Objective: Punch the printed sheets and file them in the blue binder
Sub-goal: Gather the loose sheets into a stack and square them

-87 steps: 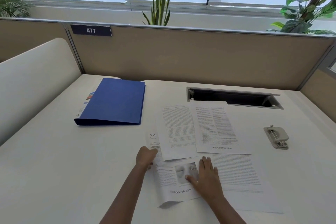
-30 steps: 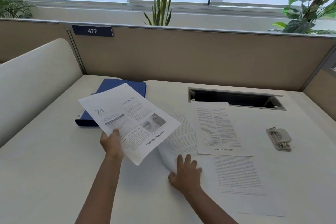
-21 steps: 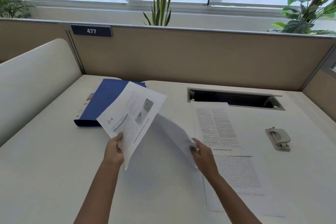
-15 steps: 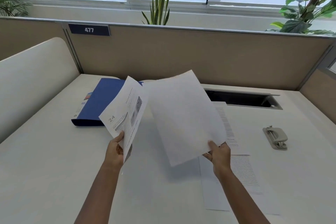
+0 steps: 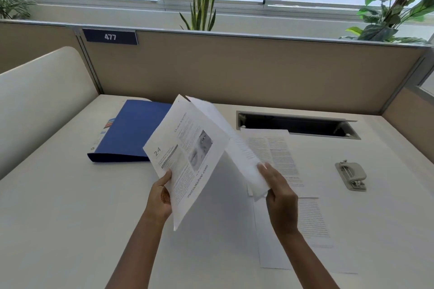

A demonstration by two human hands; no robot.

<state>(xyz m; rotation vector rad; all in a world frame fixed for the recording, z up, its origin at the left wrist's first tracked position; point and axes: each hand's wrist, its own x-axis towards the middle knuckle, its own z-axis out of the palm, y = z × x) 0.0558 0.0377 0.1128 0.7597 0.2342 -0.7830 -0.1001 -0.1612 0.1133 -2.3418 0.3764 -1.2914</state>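
Slanting up from left grip (image 5: 159,197) and right grip (image 5: 280,195), two sheets (image 5: 187,148)

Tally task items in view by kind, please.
Printed sheets: 4 (one in left hand, one in right hand, two on desk)
Blue binder: 1
Hole punch: 1
Total: 6

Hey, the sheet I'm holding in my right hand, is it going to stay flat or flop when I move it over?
Probably floppy: the sheet visibly bows away from where the right hand pinches its near end. It likely weighs very little, since a pinch at one end carries it. Its far edge looks blurred, so it may flutter or crease if swung fast.
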